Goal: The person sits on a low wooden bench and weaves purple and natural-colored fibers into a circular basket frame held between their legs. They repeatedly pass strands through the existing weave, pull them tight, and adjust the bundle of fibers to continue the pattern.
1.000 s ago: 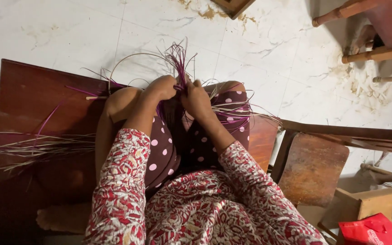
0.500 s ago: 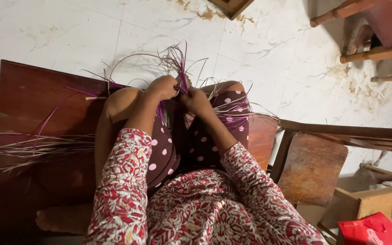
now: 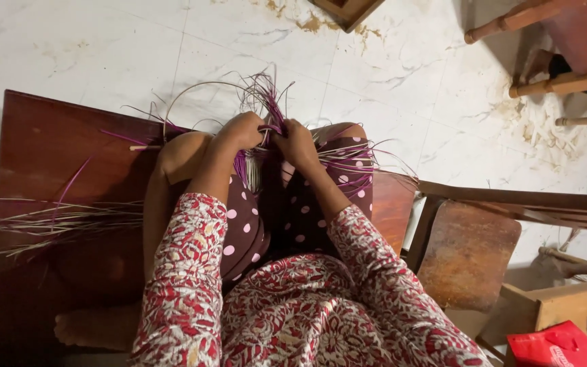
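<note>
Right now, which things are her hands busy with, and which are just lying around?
In use:
- left hand and right hand, both gripping the purple strips
- pale strips spread on the wooden board

Lying about:
- wooden stool
- red bag
- chair legs
- marble floor

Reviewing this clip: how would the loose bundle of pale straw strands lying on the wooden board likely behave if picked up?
The pale straw strands look thin and long, so probably very light and springy. They fan apart on the wooden board, so some would likely slip out of a loose grip. The purple strands above both hands curve, suggesting similar flex.
</note>
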